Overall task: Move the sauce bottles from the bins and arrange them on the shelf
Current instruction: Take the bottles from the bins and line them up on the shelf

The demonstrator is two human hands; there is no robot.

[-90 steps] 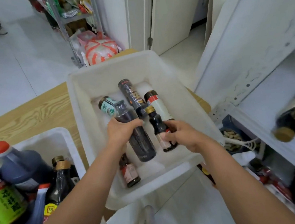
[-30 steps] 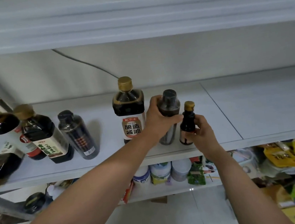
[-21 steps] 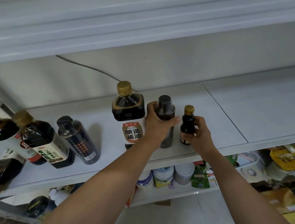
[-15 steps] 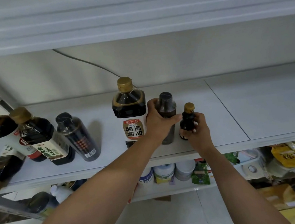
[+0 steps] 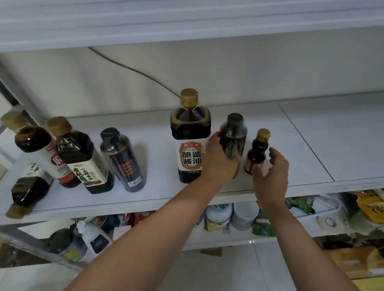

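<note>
On the white shelf (image 5: 345, 141) a dark bottle with a black cap (image 5: 233, 135) stands upright, and my left hand (image 5: 218, 163) grips its left side. Just to its right stands a small dark bottle with a gold cap (image 5: 258, 149). My right hand (image 5: 272, 176) is behind its base with the fingers spread, and a gap shows between them and the glass. A large gold-capped soy sauce bottle (image 5: 191, 140) stands directly left of my left hand.
Further left on the shelf are a black-capped bottle (image 5: 122, 161), two gold-capped bottles (image 5: 78, 156), and one lying on its side (image 5: 26, 191). A cable (image 5: 133, 70) runs down the back wall. Jars and packets (image 5: 231, 215) crowd the lower shelf.
Both bottles came from the white bin to the shelf. Over the last half second my right hand loosened off the small bottle and drew back; my left hand still grips the black-capped one.
</note>
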